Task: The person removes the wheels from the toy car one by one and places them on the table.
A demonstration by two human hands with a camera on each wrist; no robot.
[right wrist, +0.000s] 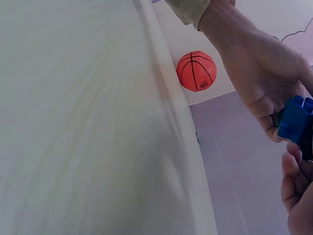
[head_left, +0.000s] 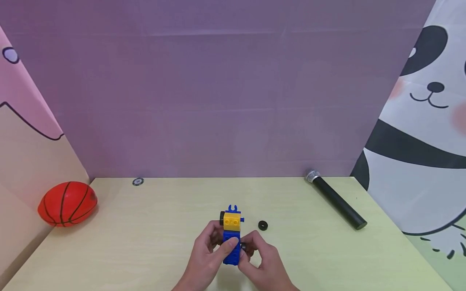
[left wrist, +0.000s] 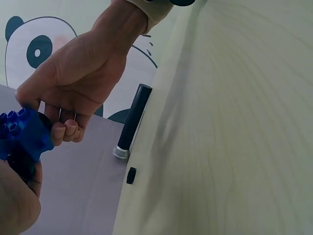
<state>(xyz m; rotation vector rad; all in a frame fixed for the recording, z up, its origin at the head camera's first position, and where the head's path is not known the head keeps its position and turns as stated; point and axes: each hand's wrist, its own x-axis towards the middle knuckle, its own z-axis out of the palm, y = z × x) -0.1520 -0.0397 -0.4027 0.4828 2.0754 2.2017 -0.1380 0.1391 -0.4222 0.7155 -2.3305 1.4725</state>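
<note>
A toy car of building blocks, with a yellow block (head_left: pixel 231 222) at the far end and a blue block (head_left: pixel 230 258) nearer, is held upright off the table. My left hand (head_left: pixel 204 260) grips it from the left, thumb across the blue block. On the right, my right hand (head_left: pixel 267 262) pinches a small black wheel (head_left: pixel 243 245) against the blue block's side. Another black wheel (head_left: pixel 221 218) sits on the yellow block's left; a bare blue peg (head_left: pixel 242 220) sticks out opposite. Fingers hide the blue block's left side.
A loose black wheel (head_left: pixel 263 225) lies on the table just beyond my right hand. Farther right is a black microphone (head_left: pixel 338 202). A red toy basketball (head_left: pixel 68 204) is at the left edge, and a small round disc (head_left: pixel 138 182) lies at the back.
</note>
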